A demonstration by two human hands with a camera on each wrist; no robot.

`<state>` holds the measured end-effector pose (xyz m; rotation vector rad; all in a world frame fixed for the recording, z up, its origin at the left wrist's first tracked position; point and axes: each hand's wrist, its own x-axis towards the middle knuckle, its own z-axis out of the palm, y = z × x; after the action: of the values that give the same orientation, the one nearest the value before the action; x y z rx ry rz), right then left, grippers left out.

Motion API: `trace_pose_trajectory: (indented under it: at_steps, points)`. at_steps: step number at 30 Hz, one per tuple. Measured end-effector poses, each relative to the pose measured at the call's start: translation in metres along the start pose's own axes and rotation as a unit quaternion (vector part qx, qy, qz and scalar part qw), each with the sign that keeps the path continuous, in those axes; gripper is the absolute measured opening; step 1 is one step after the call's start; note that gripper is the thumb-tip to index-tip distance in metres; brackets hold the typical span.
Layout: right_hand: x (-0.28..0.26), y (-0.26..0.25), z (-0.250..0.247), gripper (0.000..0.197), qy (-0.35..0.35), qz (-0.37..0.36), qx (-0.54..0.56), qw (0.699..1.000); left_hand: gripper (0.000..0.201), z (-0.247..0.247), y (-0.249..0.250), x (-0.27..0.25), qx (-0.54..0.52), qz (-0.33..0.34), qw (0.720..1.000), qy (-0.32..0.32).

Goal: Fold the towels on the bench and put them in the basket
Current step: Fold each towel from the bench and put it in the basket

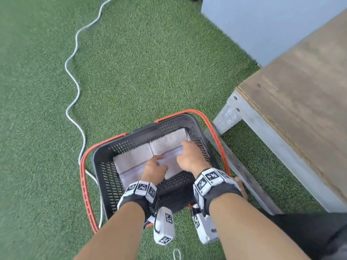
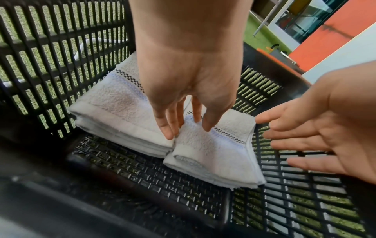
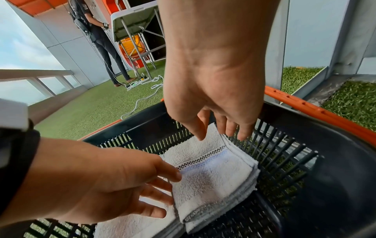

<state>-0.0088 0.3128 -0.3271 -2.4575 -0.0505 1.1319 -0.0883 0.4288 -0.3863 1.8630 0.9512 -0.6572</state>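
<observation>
I see both hands down inside the black basket (image 1: 105, 166) on the grass. My left hand (image 1: 155, 170) has its fingers (image 2: 167, 128) straight and slightly apart, tips touching the seam between the two folded towels. The left towel (image 1: 131, 160) and right towel (image 1: 169, 141) lie side by side on the basket floor. My right hand (image 1: 189, 158) hovers over the right towel, fingers loose and spread, gripping nothing. Beyond, the wooden bench (image 1: 300, 102) stands right of the basket, and a white cable (image 1: 75, 87) snakes across the grass.

We see our left hand (image 2: 189, 90) with straight fingertips (image 2: 167, 133) touching where two folded towels, the left towel (image 2: 114, 104) and right towel (image 2: 213, 153), meet in the black basket (image 2: 61, 48); our right hand (image 2: 325, 128) hovers spread beside them.
</observation>
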Motion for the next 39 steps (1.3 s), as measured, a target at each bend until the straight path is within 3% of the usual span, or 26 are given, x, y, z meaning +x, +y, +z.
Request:
trace_pose_trajectory:
  at_steps: [7,11,15,22,26,30,34,39]
  points:
    - [-0.017,-0.014,-0.007,0.042,0.028,-0.01,-0.013,0.999,0.027,-0.019,0.021,-0.019,-0.035,0.014,0.999,0.03]
    - [-0.044,-0.037,-0.028,0.029,0.065,-0.048,0.031,0.996,0.019,-0.04,0.041,-0.042,-0.054,0.058,0.996,0.048]
    - [-0.087,-0.077,-0.075,0.017,0.119,-0.124,0.029,0.985,0.015,-0.067,0.069,-0.073,-0.069,0.131,0.988,0.054]
    - [-0.196,-0.099,-0.185,0.023,0.247,-0.195,0.046,0.948,0.014,-0.104,0.156,-0.154,-0.045,0.262,0.963,0.05]
    - [-0.253,-0.061,-0.224,0.016,0.354,-0.188,0.106,0.91,0.014,-0.101,0.21,-0.22,-0.015,0.368,0.928,0.046]
    - [-0.305,0.006,-0.244,0.015,0.408,-0.163,0.162,0.884,0.016,-0.071,0.253,-0.286,0.023,0.451,0.892,0.02]
    - [-0.357,0.086,-0.252,0.012,0.442,-0.117,0.182,0.87,0.02,-0.015,0.282,-0.335,0.067,0.487,0.869,-0.054]
    - [-0.413,0.188,-0.245,0.014,0.479,-0.053,0.201,0.853,0.016,0.082,0.303,-0.391,0.151,0.536,0.822,-0.122]
